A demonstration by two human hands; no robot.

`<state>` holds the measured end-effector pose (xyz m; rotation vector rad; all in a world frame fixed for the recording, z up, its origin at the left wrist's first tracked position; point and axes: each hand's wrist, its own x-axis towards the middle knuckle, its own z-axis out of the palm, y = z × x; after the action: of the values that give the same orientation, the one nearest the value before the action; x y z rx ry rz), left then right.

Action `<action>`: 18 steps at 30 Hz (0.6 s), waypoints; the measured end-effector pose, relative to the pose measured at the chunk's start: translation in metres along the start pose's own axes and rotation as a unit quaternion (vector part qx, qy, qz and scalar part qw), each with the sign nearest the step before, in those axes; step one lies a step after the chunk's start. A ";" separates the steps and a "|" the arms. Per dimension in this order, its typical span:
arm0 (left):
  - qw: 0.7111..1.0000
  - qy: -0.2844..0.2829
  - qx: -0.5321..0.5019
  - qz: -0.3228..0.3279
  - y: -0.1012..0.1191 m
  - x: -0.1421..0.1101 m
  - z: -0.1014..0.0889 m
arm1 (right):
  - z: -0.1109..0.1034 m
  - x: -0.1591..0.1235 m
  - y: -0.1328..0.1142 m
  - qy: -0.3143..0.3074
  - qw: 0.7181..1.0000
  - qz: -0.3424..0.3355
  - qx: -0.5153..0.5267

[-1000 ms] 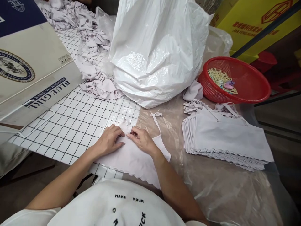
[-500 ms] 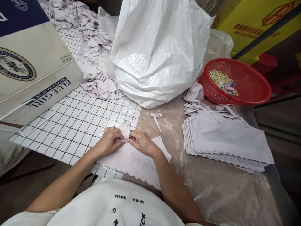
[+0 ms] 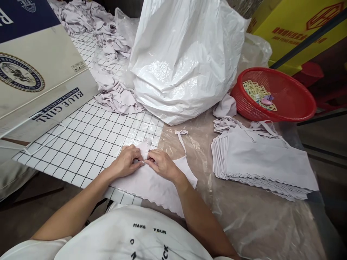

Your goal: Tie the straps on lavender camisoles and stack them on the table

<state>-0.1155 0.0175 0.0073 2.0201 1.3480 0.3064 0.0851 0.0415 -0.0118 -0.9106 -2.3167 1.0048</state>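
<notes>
A pale lilac garment [image 3: 157,187] with a scalloped lower hem lies flat on the table in front of me. My left hand [image 3: 126,162] and my right hand [image 3: 162,164] meet at its upper edge, fingertips pinched together on a small fold or strap of the cloth. A thin strap [image 3: 181,139] of the same garment trails away toward the white bag. To the right sits a neat stack of folded lilac garments [image 3: 260,159], their straps bunched at the far end.
A big white plastic bag [image 3: 184,57] stands behind. Loose lilac garments [image 3: 114,95] are heaped at the back left on the checked board [image 3: 81,141]. A printed carton [image 3: 35,83] lies left, a red basket [image 3: 292,97] holding small plastic pieces right. Clear plastic sheet [image 3: 257,224] covers the table.
Both hands have drawn closer together at the garment's top edge, the left fingers curling from flat into a pinch. The view has shifted slightly.
</notes>
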 end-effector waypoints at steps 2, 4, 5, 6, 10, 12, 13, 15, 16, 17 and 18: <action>1.000 -0.006 0.008 0.000 0.000 0.001 0.000 | 0.004 0.001 0.000 0.009 1.000 0.000 0.009; 1.000 -0.012 0.013 0.000 0.001 0.001 -0.001 | 0.008 0.002 -0.001 0.021 1.000 0.006 0.023; 1.000 -0.013 0.014 0.000 0.001 0.001 -0.001 | 0.009 0.002 -0.002 0.028 0.999 0.011 0.030; 1.000 -0.012 0.013 0.000 0.001 0.001 -0.001 | 0.011 0.003 -0.003 0.037 0.998 0.018 0.039; 1.000 0.004 -0.010 0.002 0.001 0.000 0.000 | 0.011 0.004 -0.009 0.068 0.992 0.061 0.090; 1.000 0.016 -0.026 0.008 0.000 -0.001 0.001 | 0.011 0.004 -0.012 0.074 0.983 0.102 0.136; 0.999 0.020 -0.032 0.011 -0.001 -0.001 0.002 | 0.010 0.005 -0.014 0.077 0.974 0.128 0.171; 0.999 0.026 -0.035 0.016 -0.002 -0.002 0.003 | 0.009 0.007 -0.017 0.081 0.944 0.175 0.268; 0.999 0.027 -0.034 0.016 -0.003 -0.002 0.004 | 0.008 0.008 -0.019 0.085 0.925 0.191 0.318; 0.999 0.028 -0.034 0.017 -0.004 -0.002 0.005 | 0.005 0.010 -0.021 0.089 0.908 0.201 0.357; 0.999 0.029 -0.033 0.018 -0.004 -0.001 0.005 | 0.002 0.013 -0.023 0.095 0.897 0.208 0.379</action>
<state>-0.1162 0.0152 0.0011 1.9957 1.3215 0.4234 0.0660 0.0381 0.0064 -1.0959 -1.3716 1.7276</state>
